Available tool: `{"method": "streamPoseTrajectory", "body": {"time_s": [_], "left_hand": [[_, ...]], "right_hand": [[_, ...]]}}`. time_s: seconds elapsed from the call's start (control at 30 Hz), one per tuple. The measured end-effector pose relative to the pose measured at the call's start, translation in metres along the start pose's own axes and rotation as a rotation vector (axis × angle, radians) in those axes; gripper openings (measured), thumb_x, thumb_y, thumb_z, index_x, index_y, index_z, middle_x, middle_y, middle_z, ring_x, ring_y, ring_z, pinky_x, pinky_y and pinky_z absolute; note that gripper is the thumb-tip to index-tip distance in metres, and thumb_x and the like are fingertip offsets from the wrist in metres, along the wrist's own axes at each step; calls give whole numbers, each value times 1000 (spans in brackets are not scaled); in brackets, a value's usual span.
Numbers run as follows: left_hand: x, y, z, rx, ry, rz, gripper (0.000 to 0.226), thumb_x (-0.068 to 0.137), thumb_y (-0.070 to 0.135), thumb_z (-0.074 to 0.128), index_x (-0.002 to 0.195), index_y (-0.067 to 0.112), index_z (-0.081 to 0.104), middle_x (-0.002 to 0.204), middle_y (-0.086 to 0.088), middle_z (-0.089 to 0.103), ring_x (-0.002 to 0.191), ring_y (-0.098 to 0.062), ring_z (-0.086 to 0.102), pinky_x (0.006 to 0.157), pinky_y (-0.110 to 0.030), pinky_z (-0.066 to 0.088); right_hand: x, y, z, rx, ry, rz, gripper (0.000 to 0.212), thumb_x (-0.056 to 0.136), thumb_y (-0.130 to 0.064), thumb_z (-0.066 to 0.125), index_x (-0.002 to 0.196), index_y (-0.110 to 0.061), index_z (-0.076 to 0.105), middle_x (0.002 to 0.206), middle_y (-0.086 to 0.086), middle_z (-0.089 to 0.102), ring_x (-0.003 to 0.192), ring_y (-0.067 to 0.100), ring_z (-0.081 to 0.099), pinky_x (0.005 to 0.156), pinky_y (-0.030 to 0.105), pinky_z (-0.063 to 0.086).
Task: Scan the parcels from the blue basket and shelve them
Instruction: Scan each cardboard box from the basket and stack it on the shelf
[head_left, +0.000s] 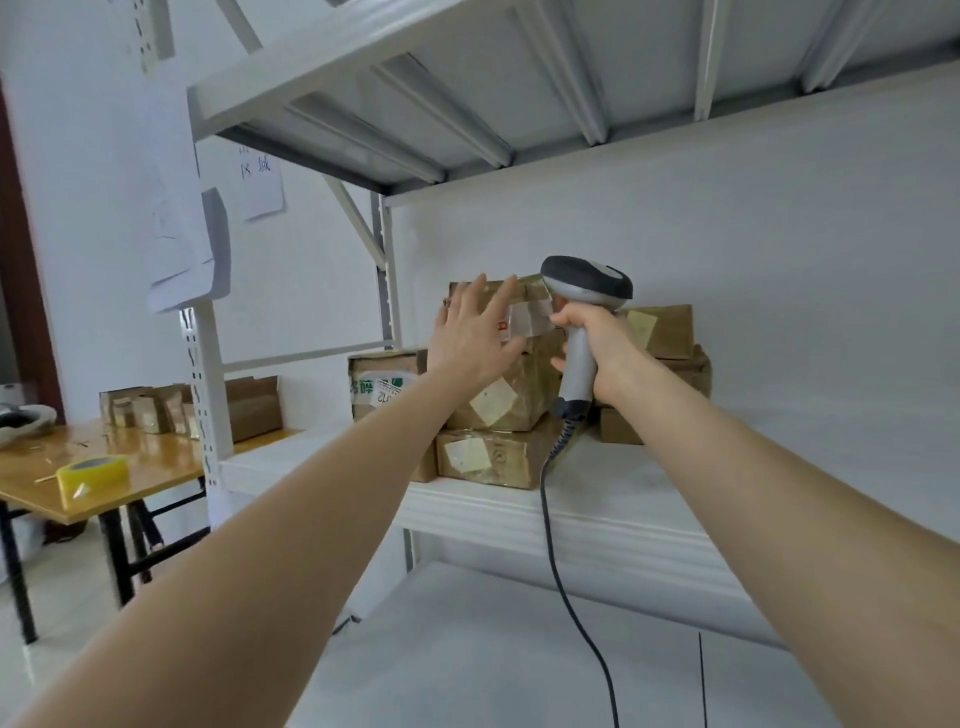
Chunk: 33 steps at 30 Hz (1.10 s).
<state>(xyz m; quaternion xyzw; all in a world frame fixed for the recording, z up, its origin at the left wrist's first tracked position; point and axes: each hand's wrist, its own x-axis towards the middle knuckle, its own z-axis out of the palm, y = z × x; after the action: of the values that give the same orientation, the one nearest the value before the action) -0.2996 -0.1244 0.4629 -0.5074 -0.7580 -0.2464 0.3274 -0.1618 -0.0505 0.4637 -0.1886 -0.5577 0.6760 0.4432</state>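
Observation:
A taped brown parcel sits on top of a flatter parcel on the white shelf. My left hand lies flat with straight fingers against the top parcel's front. My right hand grips the handle of a grey barcode scanner, whose head points left at the parcel's white label. The scanner's dark cable hangs down over the shelf edge. More parcels stand to the left and behind to the right. The blue basket is not in view.
An upper shelf hangs overhead, and a lower white shelf lies below. To the left, a wooden table carries a roll of yellow tape and several small brown boxes. Paper sheets hang on the shelf post.

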Motion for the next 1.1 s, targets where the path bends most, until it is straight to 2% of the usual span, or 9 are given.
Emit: {"method": "streamPoseTrajectory", "body": {"time_s": [0.1,0.3,0.37,0.47,0.6,0.77,0.87,1.0,1.1], "left_hand": [[4,0,5,45,-128,-8,67,94,54,37,152,41,5,161,-2,-3,148,-28,-5,118,-50,6],[-7,-5,-8,-3,-184,-28,70,92,53,41,152,39,6,161,-2,-4,148,-28,2,117,-51,11],[-21,-5,-15,-36,-199,-57,72,92,53,45,152,38,8,161,-2,-4,147,-28,5,118,-49,15],[-50,-5,-22,-82,-223,-95,73,91,51,48,152,38,8,161,-2,-3,147,-29,11,116,-50,21],[-100,-11,-24,-58,-279,-111,75,90,54,48,151,41,6,161,0,-2,145,-32,16,112,-50,28],[-183,-24,-13,-89,-367,-160,76,90,54,50,151,40,8,160,-1,-1,144,-30,18,111,-45,28],[-238,-35,2,-112,-433,-212,76,91,54,49,151,39,6,161,-1,-2,144,-30,18,115,-45,23],[-307,-53,31,-161,-553,-327,77,90,57,49,151,39,6,160,4,-4,143,-32,22,114,-47,27],[-352,-59,51,-164,-648,-386,77,91,55,50,152,36,6,160,2,-3,141,-32,26,113,-46,28]], "right_hand": [[-4,4,-7,-6,26,26,56,71,-15,73,124,-8,57,115,13,58,103,27,59,83,41,57],[-20,9,-13,-5,14,46,42,77,-9,70,118,-8,60,114,11,60,104,26,61,77,37,58],[-32,12,-12,34,-10,52,28,81,-4,66,108,-7,63,105,11,66,97,25,67,79,36,58],[-57,16,-7,63,-64,86,7,85,-2,61,87,-7,65,93,11,72,80,23,69,69,32,57],[-93,35,-2,58,-89,130,10,86,-3,61,78,-8,65,88,11,72,72,22,66,69,33,54],[-141,82,-1,37,-114,203,9,85,-5,61,81,-11,65,87,9,72,70,20,67,62,29,53],[-169,121,-4,-3,-110,264,10,88,-7,60,82,-12,65,90,9,73,77,22,68,66,30,53],[-201,182,-9,-33,-97,376,9,87,-7,59,82,-11,65,89,9,72,75,22,67,64,30,52],[-220,232,-15,-75,-82,475,7,86,-7,61,86,-12,65,90,8,72,76,21,68,67,30,53]]}}
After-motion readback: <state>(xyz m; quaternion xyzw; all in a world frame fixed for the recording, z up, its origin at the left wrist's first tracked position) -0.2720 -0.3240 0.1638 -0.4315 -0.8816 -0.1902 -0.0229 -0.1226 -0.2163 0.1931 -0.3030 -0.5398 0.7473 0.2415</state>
